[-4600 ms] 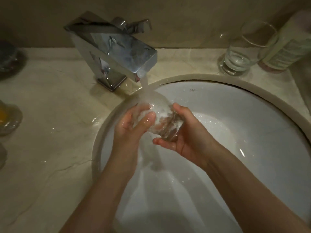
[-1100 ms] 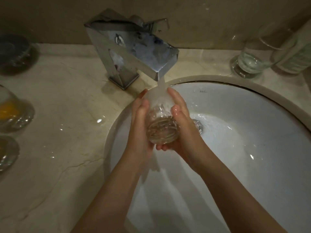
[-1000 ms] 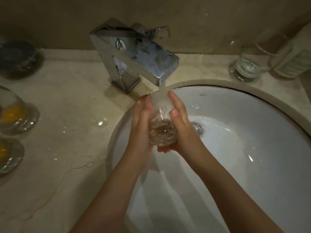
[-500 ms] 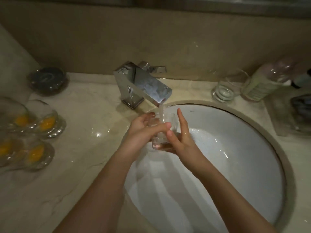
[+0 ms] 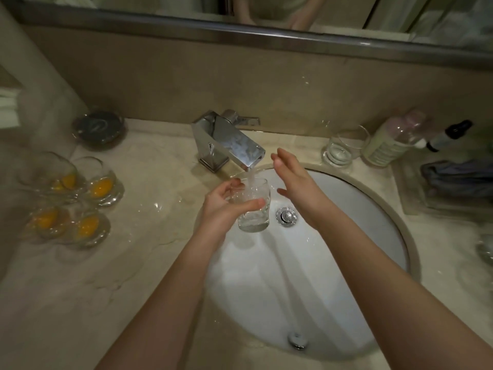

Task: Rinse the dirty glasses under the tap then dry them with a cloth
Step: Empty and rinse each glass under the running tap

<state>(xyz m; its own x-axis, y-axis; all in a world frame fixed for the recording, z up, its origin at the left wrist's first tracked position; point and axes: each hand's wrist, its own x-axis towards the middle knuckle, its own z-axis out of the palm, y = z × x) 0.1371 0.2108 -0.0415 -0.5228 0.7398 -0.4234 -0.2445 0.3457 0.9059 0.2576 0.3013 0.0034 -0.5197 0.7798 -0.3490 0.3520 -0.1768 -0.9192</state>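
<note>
1. Right hand (image 5: 296,182) now off the glass (image 5: 252,206), fingers straight, holding nothing.
2. Left hand (image 5: 224,206) grips glass upright under tap (image 5: 229,141), filling over sink (image 5: 373,209).
3. Rinse likely ending; drying next.

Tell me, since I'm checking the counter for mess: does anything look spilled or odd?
Yes. Four glasses left of the sink hold yellow yolk-like residue, and water drops glint on the counter beside them.

My sink (image 5: 346,263) is white, counter (image 5: 106,289) veined beige, tap (image 5: 229,141) chrome; glasses (image 5: 72,198) at nine o'clock hold orange-yellow residue.
</note>
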